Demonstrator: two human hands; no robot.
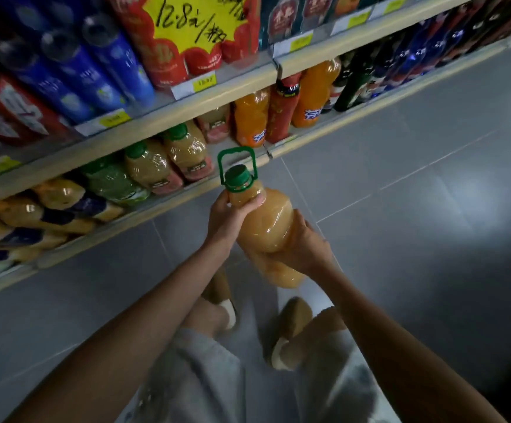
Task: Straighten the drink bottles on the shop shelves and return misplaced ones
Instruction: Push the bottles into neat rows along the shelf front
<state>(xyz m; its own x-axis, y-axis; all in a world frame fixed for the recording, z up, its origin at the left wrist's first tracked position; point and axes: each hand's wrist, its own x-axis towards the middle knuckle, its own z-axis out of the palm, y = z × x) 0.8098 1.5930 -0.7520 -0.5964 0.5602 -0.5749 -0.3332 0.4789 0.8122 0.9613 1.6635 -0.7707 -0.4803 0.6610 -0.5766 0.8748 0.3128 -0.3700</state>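
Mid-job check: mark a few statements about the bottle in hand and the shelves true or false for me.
1. Both hands hold the juice bottle. True.
2. The left hand grips the bottle's base. False: its grip is on the neck; the right hand holds the body.
3. The bottle's cap is red. False: it is green.
4. The lower shelf holds other green-capped bottles. True.

Glossy clear plastic juice bottle (271,227), green plastic cap (236,175), smooth grey floor tiles (415,166).
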